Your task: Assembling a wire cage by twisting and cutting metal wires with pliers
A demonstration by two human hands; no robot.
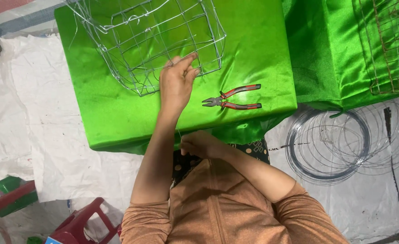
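Left grip (177, 80) on wire frame (149, 40), pliers (232, 100) beside.

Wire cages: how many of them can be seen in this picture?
2. One silver wire cage lies on the near green table, touched by the left hand. A second wire cage sits at the top right, partly cut off.

On the green satin-covered table (118, 113) sits a wire cage frame (149, 40), open-meshed and silvery. The left hand (177, 81) reaches up onto the table and pinches the frame's near edge between fingertips. The right hand (201, 144) is closed at the table's near edge, just below it, pinching a thin wire. Red-handled pliers (231, 98) lie on the table just right of the left hand. Coils of wire (330, 144) lie on the floor right of the table.
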